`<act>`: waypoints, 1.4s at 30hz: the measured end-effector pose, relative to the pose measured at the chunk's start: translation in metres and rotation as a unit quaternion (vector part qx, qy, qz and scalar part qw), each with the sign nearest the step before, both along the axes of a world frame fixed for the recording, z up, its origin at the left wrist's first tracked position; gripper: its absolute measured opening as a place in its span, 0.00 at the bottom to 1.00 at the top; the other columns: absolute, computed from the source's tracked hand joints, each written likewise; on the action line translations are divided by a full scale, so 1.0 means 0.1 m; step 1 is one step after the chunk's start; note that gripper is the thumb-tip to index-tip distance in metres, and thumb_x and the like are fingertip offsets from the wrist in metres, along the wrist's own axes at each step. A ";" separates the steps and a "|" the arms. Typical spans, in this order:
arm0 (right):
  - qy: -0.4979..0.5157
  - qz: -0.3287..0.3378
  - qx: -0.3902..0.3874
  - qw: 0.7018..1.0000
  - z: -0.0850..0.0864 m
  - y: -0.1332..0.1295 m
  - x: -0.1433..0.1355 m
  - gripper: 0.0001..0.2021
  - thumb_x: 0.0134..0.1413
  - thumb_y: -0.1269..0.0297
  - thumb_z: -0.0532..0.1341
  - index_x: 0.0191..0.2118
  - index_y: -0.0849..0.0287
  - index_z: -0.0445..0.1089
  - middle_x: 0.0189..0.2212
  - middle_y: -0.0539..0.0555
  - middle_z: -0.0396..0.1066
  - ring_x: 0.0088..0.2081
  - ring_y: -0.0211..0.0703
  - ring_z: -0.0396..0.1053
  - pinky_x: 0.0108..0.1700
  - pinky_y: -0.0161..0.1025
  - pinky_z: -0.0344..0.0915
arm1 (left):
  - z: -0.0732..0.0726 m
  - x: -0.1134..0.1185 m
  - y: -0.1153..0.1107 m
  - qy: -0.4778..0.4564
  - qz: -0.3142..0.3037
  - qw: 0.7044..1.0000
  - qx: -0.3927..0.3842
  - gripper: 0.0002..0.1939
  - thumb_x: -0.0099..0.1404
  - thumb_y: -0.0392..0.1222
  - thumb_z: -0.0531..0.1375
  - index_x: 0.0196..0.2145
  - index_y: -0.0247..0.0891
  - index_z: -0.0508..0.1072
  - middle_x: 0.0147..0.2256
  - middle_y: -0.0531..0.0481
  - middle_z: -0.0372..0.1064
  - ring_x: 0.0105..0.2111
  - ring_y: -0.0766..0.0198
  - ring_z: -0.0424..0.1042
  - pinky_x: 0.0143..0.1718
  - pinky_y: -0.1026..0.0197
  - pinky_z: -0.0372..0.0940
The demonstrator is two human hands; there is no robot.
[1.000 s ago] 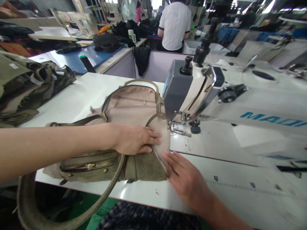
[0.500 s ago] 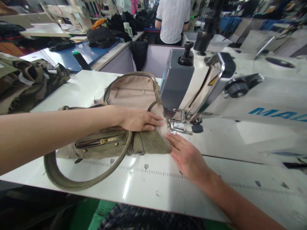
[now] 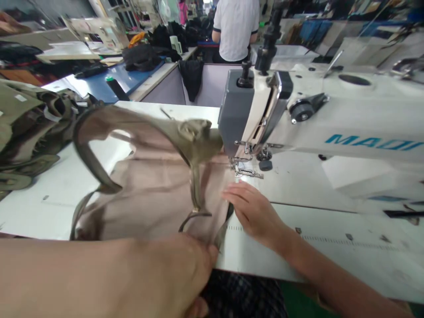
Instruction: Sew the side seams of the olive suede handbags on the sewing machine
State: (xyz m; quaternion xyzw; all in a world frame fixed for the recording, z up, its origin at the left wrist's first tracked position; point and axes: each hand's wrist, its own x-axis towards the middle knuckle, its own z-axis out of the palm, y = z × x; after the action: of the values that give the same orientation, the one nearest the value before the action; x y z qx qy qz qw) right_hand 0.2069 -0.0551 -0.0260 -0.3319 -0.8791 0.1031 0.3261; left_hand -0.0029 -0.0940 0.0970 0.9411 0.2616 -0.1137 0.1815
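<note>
An olive bag with pinkish-beige lining (image 3: pixel 149 190) lies spread on the white sewing table, its lining facing up and one strap arching at the left. My left hand (image 3: pixel 185 265), blurred, is closed on the bag's near edge at the table front. Beside the presser foot (image 3: pixel 247 172), my right hand (image 3: pixel 251 207) rests with fingers extended on the lining's right edge. The bag's right edge reaches the needle area of the sewing machine (image 3: pixel 238 110).
A pile of olive fabric pieces (image 3: pixel 20 128) lies at the left. Behind the table are a green-topped thread cone (image 3: pixel 115 88), a blue-topped table (image 3: pixel 99 84) and a person in a white shirt (image 3: pixel 236 31) facing away.
The bag has been turned, so its lining now shows where the zippered outside was. My left hand has moved down toward the table's front edge; my right hand stays near the presser foot.
</note>
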 end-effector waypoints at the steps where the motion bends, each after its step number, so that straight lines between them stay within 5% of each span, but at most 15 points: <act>1: 0.019 0.018 -0.022 0.999 0.02 -0.10 -0.02 0.17 0.58 0.80 0.50 0.47 0.63 0.71 0.43 0.59 0.74 0.51 0.48 0.69 0.56 0.51 0.68 | -0.05 -0.03 -0.02 -0.006 -0.012 1.000 -0.015 0.05 0.61 0.42 0.61 0.33 0.39 0.72 0.26 0.51 0.72 0.24 0.61 0.69 0.27 0.58 0.64; 5: 0.044 0.036 -0.112 0.992 0.14 -0.53 -0.09 0.17 0.52 0.82 0.50 0.41 0.62 0.71 0.38 0.58 0.71 0.45 0.46 0.68 0.51 0.45 0.71 | -0.25 -0.05 0.18 -0.071 -0.086 0.987 0.118 0.07 0.68 0.35 0.53 0.33 0.38 0.70 0.32 0.49 0.71 0.34 0.59 0.70 0.52 0.51 0.60; 10: 0.016 0.004 -0.185 0.983 0.27 -0.67 -0.14 0.08 0.59 0.76 0.55 0.40 0.61 0.70 0.38 0.56 0.70 0.42 0.46 0.67 0.47 0.44 0.70 | -0.33 0.09 0.28 0.055 -0.031 0.967 0.247 0.16 0.72 0.46 0.50 0.42 0.31 0.72 0.28 0.44 0.69 0.24 0.56 0.67 0.27 0.52 0.60; 13: 0.035 0.012 -0.164 0.986 0.24 -0.66 -0.16 0.08 0.62 0.75 0.55 0.40 0.60 0.72 0.37 0.55 0.72 0.42 0.44 0.68 0.46 0.41 0.70 | -0.34 -0.02 0.17 0.114 0.015 0.965 0.237 0.18 0.71 0.49 0.51 0.33 0.34 0.73 0.27 0.43 0.68 0.24 0.56 0.67 0.24 0.53 0.58; 17: 0.027 0.037 -0.147 0.988 0.17 -0.74 -0.24 0.09 0.63 0.76 0.55 0.39 0.60 0.72 0.35 0.55 0.72 0.41 0.44 0.68 0.45 0.39 0.70 | -0.37 -0.34 -0.07 -0.045 -0.061 0.984 0.160 0.15 0.69 0.51 0.55 0.31 0.39 0.71 0.37 0.47 0.71 0.37 0.56 0.68 0.46 0.49 0.62; 19: 0.006 0.021 -0.154 0.988 0.17 -0.80 -0.31 0.09 0.62 0.76 0.54 0.39 0.62 0.71 0.35 0.56 0.71 0.39 0.45 0.68 0.43 0.39 0.69 | -0.36 -0.38 -0.11 -0.068 -0.055 0.982 0.167 0.14 0.71 0.45 0.53 0.29 0.39 0.70 0.34 0.49 0.69 0.34 0.57 0.67 0.44 0.51 0.61; 22: -0.022 -0.013 -0.144 0.989 0.19 -0.84 -0.39 0.10 0.61 0.76 0.53 0.34 0.61 0.70 0.31 0.55 0.70 0.34 0.45 0.66 0.35 0.38 0.68 | -0.35 -0.16 0.06 -0.061 -0.086 0.970 0.217 0.14 0.71 0.34 0.49 0.29 0.38 0.69 0.28 0.49 0.66 0.27 0.59 0.63 0.34 0.53 0.59; 24: -0.026 -0.020 -0.134 0.990 0.19 -0.85 -0.41 0.11 0.60 0.76 0.52 0.31 0.60 0.69 0.30 0.55 0.69 0.32 0.45 0.64 0.32 0.38 0.66 | -0.38 0.06 0.30 -0.079 -0.175 0.948 0.253 0.12 0.71 0.33 0.49 0.36 0.35 0.72 0.36 0.45 0.70 0.34 0.58 0.67 0.40 0.54 0.60; 26: -0.021 -0.011 -0.137 0.990 0.16 -0.86 -0.40 0.10 0.60 0.76 0.53 0.31 0.60 0.68 0.29 0.55 0.69 0.33 0.45 0.64 0.33 0.39 0.65 | -0.45 0.21 0.53 -0.060 -0.197 0.938 0.280 0.10 0.70 0.35 0.52 0.41 0.34 0.72 0.43 0.43 0.70 0.42 0.57 0.68 0.46 0.54 0.59; 32: 0.046 0.003 -0.130 0.990 0.11 -0.91 -0.37 0.12 0.64 0.75 0.51 0.33 0.62 0.70 0.30 0.56 0.70 0.37 0.46 0.66 0.41 0.40 0.68 | -0.58 0.03 0.77 0.053 -0.015 0.956 0.288 0.06 0.63 0.39 0.57 0.38 0.36 0.70 0.36 0.46 0.69 0.29 0.58 0.68 0.34 0.52 0.57; 38: 0.058 0.004 -0.098 0.994 0.24 -0.90 -0.42 0.13 0.64 0.77 0.51 0.34 0.63 0.71 0.29 0.56 0.70 0.37 0.47 0.66 0.40 0.41 0.70 | -0.59 -0.09 0.77 0.011 -0.048 0.957 0.286 0.11 0.63 0.38 0.56 0.43 0.31 0.70 0.46 0.40 0.69 0.47 0.52 0.65 0.51 0.51 0.57; 42: 0.076 0.040 -0.116 0.989 0.30 -0.87 -0.30 0.12 0.62 0.79 0.51 0.35 0.64 0.70 0.30 0.57 0.70 0.37 0.46 0.67 0.42 0.41 0.70 | -0.60 -0.07 0.73 -0.020 -0.003 0.980 0.199 0.23 0.60 0.33 0.55 0.54 0.33 0.66 0.47 0.43 0.68 0.44 0.54 0.66 0.45 0.54 0.62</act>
State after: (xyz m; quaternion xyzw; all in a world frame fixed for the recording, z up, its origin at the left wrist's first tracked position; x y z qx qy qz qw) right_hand 0.1768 -0.1419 0.0043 -0.3233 -0.8462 0.2424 0.3472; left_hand -0.0103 -0.0209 0.0370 0.9614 0.2720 -0.0408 -0.0041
